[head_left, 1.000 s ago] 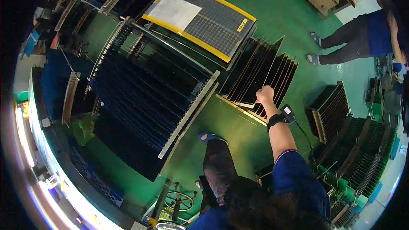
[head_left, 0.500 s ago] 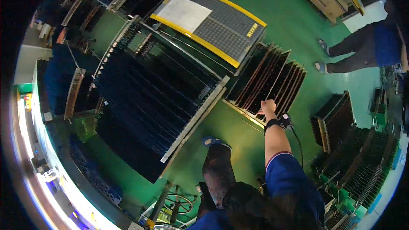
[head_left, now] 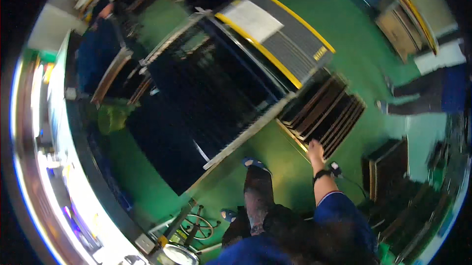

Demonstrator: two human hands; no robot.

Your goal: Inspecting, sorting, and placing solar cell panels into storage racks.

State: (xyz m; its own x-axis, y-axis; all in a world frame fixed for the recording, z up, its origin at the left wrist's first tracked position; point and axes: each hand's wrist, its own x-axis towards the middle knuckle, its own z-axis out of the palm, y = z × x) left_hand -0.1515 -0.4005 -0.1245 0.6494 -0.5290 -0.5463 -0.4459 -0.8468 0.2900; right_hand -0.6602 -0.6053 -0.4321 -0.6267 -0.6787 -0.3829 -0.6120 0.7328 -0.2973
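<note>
My right hand [head_left: 316, 152] reaches forward to the near edge of a low rack of upright dark panels [head_left: 339, 100]. Its fingers are closed at the end of one thin, brown-edged panel [head_left: 314, 139], though blur softens the fingertips. A dark band [head_left: 322, 174] circles that wrist, and a small black device with a cable [head_left: 336, 168] hangs beside it. Close on the left stands a large rack of dark sheets [head_left: 206, 88] with a pale front rail [head_left: 246, 137]. My left hand is out of view.
Behind the racks lies a grey ribbed platform with yellow edges [head_left: 295, 44]. More panels [head_left: 386, 169] stand at right. A person [head_left: 423, 93] is at the far right, another [head_left: 101, 51] at the left. Near my feet is a spoked handwheel [head_left: 196, 226] beside a round stool [head_left: 181, 253].
The view has swung, so the racks and platform sit farther right and lower. My right hand stays at the near edge of the panel rack, and the picture is more blurred.
</note>
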